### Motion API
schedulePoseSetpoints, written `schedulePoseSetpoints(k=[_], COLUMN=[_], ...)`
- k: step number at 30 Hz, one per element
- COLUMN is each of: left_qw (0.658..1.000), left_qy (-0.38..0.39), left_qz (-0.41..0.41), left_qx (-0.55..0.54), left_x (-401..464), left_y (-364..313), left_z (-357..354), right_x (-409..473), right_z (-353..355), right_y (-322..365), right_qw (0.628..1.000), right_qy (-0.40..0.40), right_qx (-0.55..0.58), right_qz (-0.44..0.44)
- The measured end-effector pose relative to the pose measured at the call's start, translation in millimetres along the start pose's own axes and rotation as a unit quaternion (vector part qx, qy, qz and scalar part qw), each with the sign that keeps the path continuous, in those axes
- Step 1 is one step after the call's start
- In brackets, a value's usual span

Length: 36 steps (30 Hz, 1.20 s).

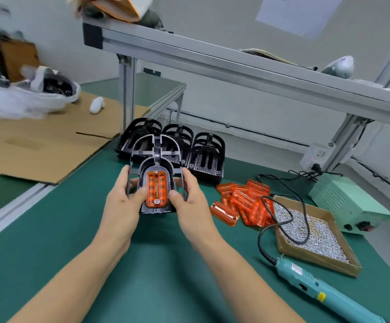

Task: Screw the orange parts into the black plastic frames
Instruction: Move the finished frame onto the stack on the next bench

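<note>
Above the near green mat, your left hand (pixel 121 201) and right hand (pixel 190 201) grip the black frame (pixel 155 157) by its side rails, orange part (pixel 156 191) seated inside. It looks light, stiff, thin-ribbed; hold the rails, not the lens.

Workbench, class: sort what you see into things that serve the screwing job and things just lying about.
Job: black frame with orange part, gripped by left hand and right hand; stacked frames; loose orange parts; tray of screws; electric screwdriver.

Lying about: cardboard sheet; white bag; power strip.
</note>
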<state>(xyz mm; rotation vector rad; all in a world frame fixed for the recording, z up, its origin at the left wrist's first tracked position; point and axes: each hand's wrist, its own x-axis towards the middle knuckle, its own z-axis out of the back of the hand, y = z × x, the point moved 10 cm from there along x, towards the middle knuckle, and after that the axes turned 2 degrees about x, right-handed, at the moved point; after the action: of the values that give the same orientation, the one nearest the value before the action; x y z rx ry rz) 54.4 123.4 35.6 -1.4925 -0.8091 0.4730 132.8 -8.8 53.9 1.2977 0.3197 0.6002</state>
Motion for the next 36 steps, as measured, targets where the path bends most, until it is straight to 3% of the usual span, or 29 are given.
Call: schedulePoseSetpoints(k=[17,22,24,26,28,31,36], left_qw=[0.98,0.963,0.934,0.868,0.822,0.792,0.778], left_qy=[-0.193,-0.24,-0.251,-0.26,-0.255,-0.241,-0.215], left_qz=[0.018,0.038,0.061,0.091,0.114,0.14,0.141], left_qx=[0.039,0.119,0.245,0.414,0.497,0.543,0.573], left_x=[21.4,26.2,30.7,33.7,36.3,40.2,46.0], left_y=[-15.6,-14.8,-16.6,-20.4,-18.3,-4.6,10.3], left_z=[160.4,213.9,235.4,254.8,269.5,286.1,292.8], right_x=[34.1,43.8,48.4,53.3,57.8,66.0,79.3], right_z=[-171.7,-231.6,-251.8,-268.5,-284.0,-304.7,-322.2], right_y=[35.9,48.4,52.6,54.0,53.2,49.7,40.8], right_qw=[0.99,0.98,0.976,0.975,0.972,0.964,0.956], right_qy=[0.137,0.186,0.198,0.205,0.213,0.215,0.207], right_qx=[-0.04,-0.07,-0.08,-0.079,-0.101,-0.151,-0.206], right_qz=[0.015,0.028,0.034,0.027,0.023,0.026,0.021])
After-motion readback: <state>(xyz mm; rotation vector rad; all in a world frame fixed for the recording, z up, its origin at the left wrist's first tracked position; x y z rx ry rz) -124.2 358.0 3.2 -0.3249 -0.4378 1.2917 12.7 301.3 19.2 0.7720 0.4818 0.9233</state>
